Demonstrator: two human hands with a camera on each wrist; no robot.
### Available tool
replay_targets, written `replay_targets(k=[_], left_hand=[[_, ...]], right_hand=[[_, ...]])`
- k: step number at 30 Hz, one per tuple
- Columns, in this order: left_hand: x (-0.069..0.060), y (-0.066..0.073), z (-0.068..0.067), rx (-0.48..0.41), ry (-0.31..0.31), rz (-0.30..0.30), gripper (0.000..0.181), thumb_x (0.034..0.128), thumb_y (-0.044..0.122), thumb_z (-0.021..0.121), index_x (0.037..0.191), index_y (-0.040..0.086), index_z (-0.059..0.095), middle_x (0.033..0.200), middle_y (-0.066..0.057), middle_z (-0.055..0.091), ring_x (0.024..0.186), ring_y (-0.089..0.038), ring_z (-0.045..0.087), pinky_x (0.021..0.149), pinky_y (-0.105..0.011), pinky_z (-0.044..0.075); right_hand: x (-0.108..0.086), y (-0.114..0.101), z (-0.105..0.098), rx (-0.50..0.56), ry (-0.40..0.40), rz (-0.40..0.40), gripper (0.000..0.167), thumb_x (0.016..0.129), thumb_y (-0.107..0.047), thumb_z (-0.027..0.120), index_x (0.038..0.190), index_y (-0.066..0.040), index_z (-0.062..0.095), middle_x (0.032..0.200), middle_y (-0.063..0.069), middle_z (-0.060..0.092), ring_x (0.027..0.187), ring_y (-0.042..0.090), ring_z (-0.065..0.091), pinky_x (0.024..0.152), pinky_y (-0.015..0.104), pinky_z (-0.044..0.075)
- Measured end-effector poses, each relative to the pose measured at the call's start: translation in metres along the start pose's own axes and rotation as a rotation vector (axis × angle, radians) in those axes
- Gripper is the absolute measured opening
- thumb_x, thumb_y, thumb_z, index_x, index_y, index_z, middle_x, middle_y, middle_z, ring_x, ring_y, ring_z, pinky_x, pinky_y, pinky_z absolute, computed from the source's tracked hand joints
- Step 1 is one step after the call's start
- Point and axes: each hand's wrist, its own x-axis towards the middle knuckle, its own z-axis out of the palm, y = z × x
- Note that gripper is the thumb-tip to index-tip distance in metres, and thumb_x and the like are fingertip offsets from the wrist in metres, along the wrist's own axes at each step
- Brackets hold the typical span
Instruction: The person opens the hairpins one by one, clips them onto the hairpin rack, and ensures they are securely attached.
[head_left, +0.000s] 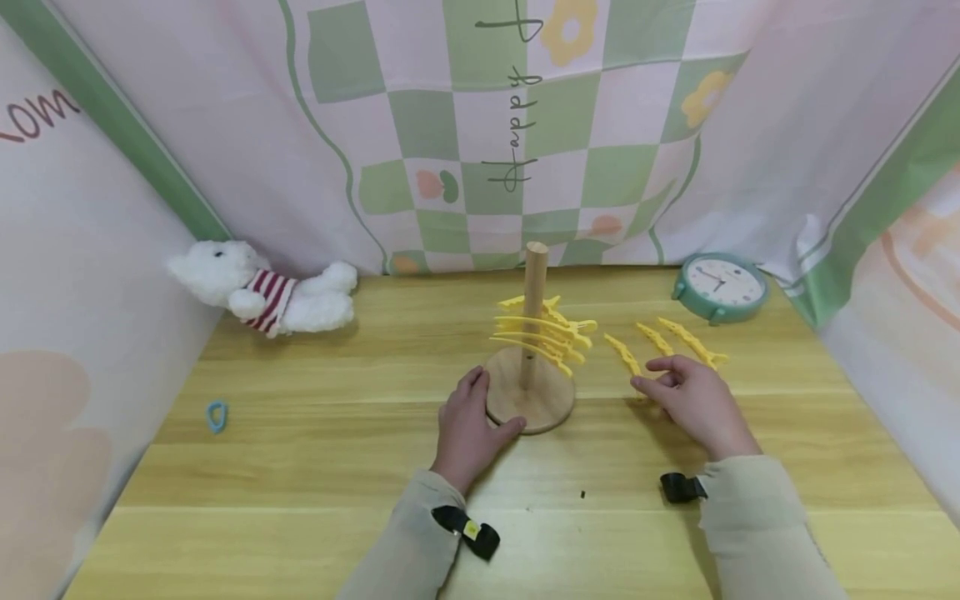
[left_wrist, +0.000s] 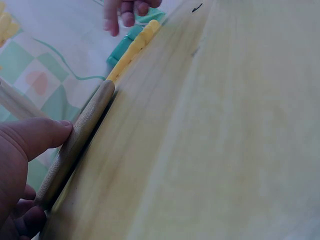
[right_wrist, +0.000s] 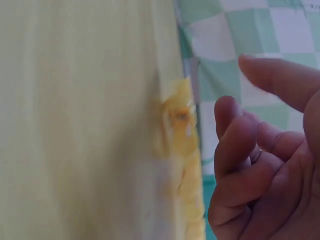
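A wooden stand has an upright post (head_left: 535, 283) on a round base (head_left: 542, 408). Several yellow hair clips (head_left: 543, 342) stick out sideways around the post; how they are fixed there is hard to see. My left hand (head_left: 472, 429) holds the left edge of the base, its thumb (left_wrist: 47, 136) on the rim and its fingers curled at the side. Three loose yellow clips lie right of the stand: a near one (head_left: 622, 353), a middle one (head_left: 655, 338) and a far one (head_left: 688, 342). My right hand (head_left: 693, 404) hovers by the near clip, thumb and fingertips apart, holding nothing.
A white plush bear (head_left: 277, 292) in a striped top lies at the back left. A green-rimmed clock (head_left: 722, 287) sits at the back right. On the left lies a small blue ring-shaped thing (head_left: 217, 416). A tiny dark bit (head_left: 582, 494) is near the front.
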Motion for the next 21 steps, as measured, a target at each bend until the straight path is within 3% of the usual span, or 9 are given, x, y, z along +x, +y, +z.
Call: replay_targets(k=[8, 21], left_hand=[[-0.001, 0.002, -0.001, -0.009, 0.017, 0.02, 0.09, 0.0836, 0.047, 0.078, 0.15, -0.001, 0.041, 0.157, -0.014, 0.037, 0.139, -0.037, 0.04, 0.112, -0.059, 0.029], [-0.001, 0.004, -0.001, -0.007, 0.011, 0.012, 0.09, 0.0834, 0.047, 0.079, 0.15, 0.0, 0.041, 0.158, -0.013, 0.037, 0.14, -0.037, 0.039, 0.113, -0.058, 0.028]], right_hand=[[-0.008, -0.03, 0.007, 0.072, 0.048, -0.097, 0.057, 0.093, -0.044, 0.071, 0.127, 0.001, 0.063, 0.097, 0.011, 0.067, 0.083, 0.021, 0.059, 0.065, 0.027, 0.051], [-0.025, -0.064, 0.022, 0.186, 0.078, -0.18, 0.045, 0.092, -0.035, 0.075, 0.124, -0.006, 0.065, 0.096, 0.008, 0.068, 0.078, 0.017, 0.06, 0.063, 0.025, 0.051]])
